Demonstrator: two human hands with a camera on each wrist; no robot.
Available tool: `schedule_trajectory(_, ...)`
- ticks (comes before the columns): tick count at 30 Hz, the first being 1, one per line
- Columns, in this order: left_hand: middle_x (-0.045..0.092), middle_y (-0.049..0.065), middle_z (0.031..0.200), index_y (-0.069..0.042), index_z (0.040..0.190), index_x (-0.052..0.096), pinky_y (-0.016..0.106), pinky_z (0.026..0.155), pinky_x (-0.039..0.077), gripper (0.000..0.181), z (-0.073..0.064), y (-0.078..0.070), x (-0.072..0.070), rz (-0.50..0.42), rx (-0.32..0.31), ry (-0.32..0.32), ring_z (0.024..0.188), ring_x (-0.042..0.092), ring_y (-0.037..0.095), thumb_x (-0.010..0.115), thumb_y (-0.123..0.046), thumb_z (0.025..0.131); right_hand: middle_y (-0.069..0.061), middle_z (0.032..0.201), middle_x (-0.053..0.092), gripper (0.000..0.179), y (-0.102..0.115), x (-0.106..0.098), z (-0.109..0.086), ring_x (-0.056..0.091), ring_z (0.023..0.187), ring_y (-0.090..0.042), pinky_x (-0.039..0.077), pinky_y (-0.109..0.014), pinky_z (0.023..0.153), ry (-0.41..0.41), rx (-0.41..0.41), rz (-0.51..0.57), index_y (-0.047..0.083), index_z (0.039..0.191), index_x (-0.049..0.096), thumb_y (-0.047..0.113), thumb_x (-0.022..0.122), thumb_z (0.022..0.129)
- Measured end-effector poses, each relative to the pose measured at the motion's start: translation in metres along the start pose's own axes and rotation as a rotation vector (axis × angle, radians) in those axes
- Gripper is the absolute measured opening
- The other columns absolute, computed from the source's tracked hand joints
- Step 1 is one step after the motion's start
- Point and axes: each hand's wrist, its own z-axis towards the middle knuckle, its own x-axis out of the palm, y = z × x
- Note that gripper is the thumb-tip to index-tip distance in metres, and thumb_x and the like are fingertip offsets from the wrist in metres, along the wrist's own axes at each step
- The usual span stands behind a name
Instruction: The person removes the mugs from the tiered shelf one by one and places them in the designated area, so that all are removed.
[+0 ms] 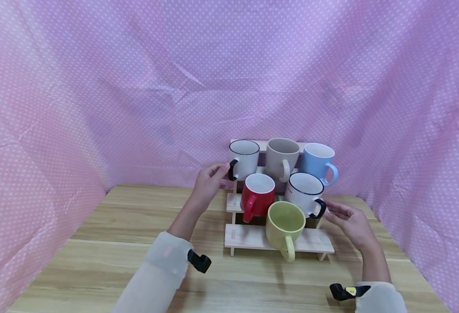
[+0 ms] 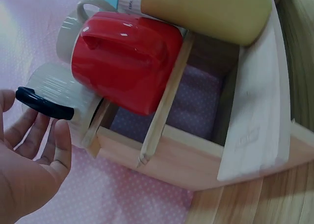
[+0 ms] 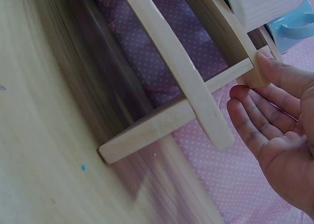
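Observation:
On the left, my left hand [image 1: 209,182] has its thumb and index fingertip at the black handle of a white mug [image 1: 246,164] on the top tier, pinching it; in the left wrist view the other fingers [image 2: 35,141] lie loosely bent below the handle [image 2: 45,105]. My right hand [image 1: 350,224] is at the right side of the wooden tiered stand [image 1: 249,237]. The right wrist view shows its thumb [image 3: 274,69] on the end of a tier, with the fingertips underneath, pinching that end. A second white mug [image 1: 301,195] with a black handle stands close by.
Beside the top-left mug stand a grey mug [image 1: 278,158] and a light-blue mug [image 1: 315,163]. The middle tier also holds a red mug [image 1: 254,200]; a yellow-green mug [image 1: 282,234] sits on the lowest. Pink dotted cloth [image 1: 167,108] hangs behind the wooden table [image 1: 108,252].

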Motion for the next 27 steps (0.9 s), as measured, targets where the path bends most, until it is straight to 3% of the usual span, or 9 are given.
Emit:
schedule_trajectory(4, 0.07, 0.019, 0.103, 0.001, 0.117, 0.07, 0.043, 0.085, 0.061, 0.033, 0.001, -0.003, 0.002, -0.102, -0.025, -0.016, 0.093, 0.067, 0.034, 0.06, -0.028, 0.105, 0.021, 0.112, 0.068, 0.057, -0.001, 0.0, -0.001, 0.065, 0.103, 0.006, 0.055, -0.013, 0.085, -0.004, -0.012, -0.003, -0.011, 0.141, 0.053, 0.017, 0.074, 0.096)
schedule_trajectory(7, 0.069, 0.017, 0.1, 0.001, 0.115, 0.07, 0.035, 0.08, 0.061, 0.033, 0.002, -0.006, 0.004, -0.121, -0.034, -0.01, 0.088, 0.066, 0.026, 0.061, -0.029, 0.104, 0.021, 0.111, 0.068, 0.056, -0.001, 0.0, -0.001, 0.065, 0.102, 0.006, 0.055, -0.013, 0.085, -0.007, -0.019, -0.009, -0.011, 0.14, 0.053, 0.017, 0.074, 0.096)
schedule_trajectory(12, 0.066, 0.012, 0.098, 0.002, 0.113, 0.07, 0.036, 0.079, 0.06, 0.033, 0.004, -0.009, 0.007, -0.153, -0.054, 0.019, 0.084, 0.064, 0.021, 0.062, -0.028, 0.104, 0.021, 0.111, 0.068, 0.055, -0.004, 0.0, -0.001, 0.065, 0.103, 0.006, 0.054, -0.013, 0.085, -0.007, -0.027, -0.009, -0.012, 0.14, 0.053, 0.016, 0.074, 0.096)
schedule_trajectory(21, 0.062, 0.01, 0.094, 0.006, 0.109, 0.065, 0.022, 0.066, 0.057, 0.03, 0.007, -0.013, 0.015, -0.263, -0.083, 0.037, 0.081, 0.059, 0.019, 0.059, -0.022, 0.105, 0.019, 0.112, 0.069, 0.056, -0.002, 0.001, 0.0, 0.066, 0.103, 0.004, 0.054, -0.013, 0.086, -0.003, -0.017, 0.0, -0.011, 0.14, 0.054, 0.017, 0.074, 0.096)
schedule_trajectory(27, 0.061, 0.009, 0.09, 0.008, 0.107, 0.064, 0.022, 0.065, 0.056, 0.028, 0.007, -0.014, 0.016, -0.271, -0.093, 0.036, 0.081, 0.058, 0.02, 0.057, -0.019, 0.106, 0.019, 0.113, 0.069, 0.056, -0.003, 0.001, -0.001, 0.066, 0.103, 0.004, 0.054, -0.013, 0.086, 0.0, -0.012, 0.005, -0.011, 0.14, 0.053, 0.018, 0.074, 0.096)
